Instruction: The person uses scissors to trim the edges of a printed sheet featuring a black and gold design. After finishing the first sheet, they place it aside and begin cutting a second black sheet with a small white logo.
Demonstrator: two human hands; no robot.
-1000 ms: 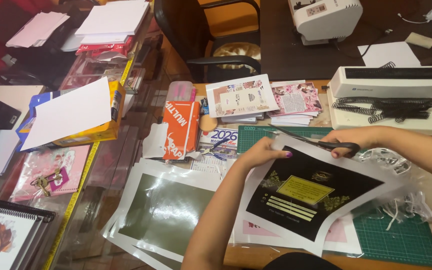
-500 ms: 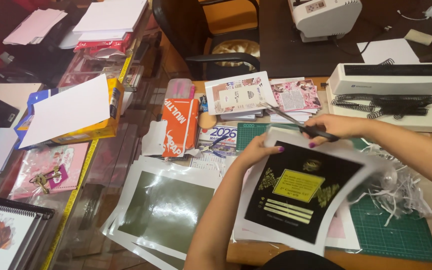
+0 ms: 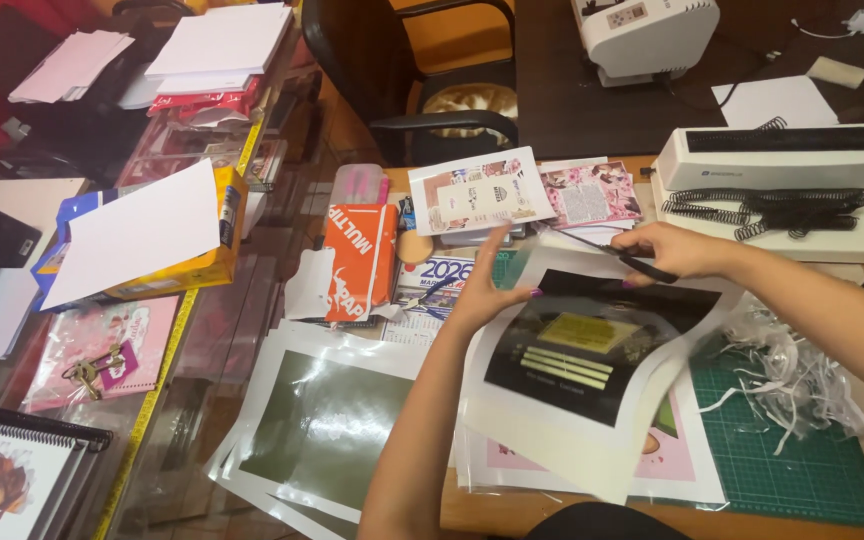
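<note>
My left hand pinches the upper left edge of a glossy printed sheet, black with a yellow panel and a white border. That sheet is lifted off the green cutting mat and curls toward me. My right hand grips black-handled scissors, their blades lying along the sheet's top edge. Under the sheet lies a stack of other prints with pink showing.
White paper trimmings pile up on the mat at right. A white binding machine with black spiral coils stands behind. An orange paper pack, dark green prints, a yellow box and a black chair sit left and behind.
The sheet has been turned and lifted higher. My right hand with the scissors moved up and left along the top edge; my left hand shifted up to the sheet's upper left.
</note>
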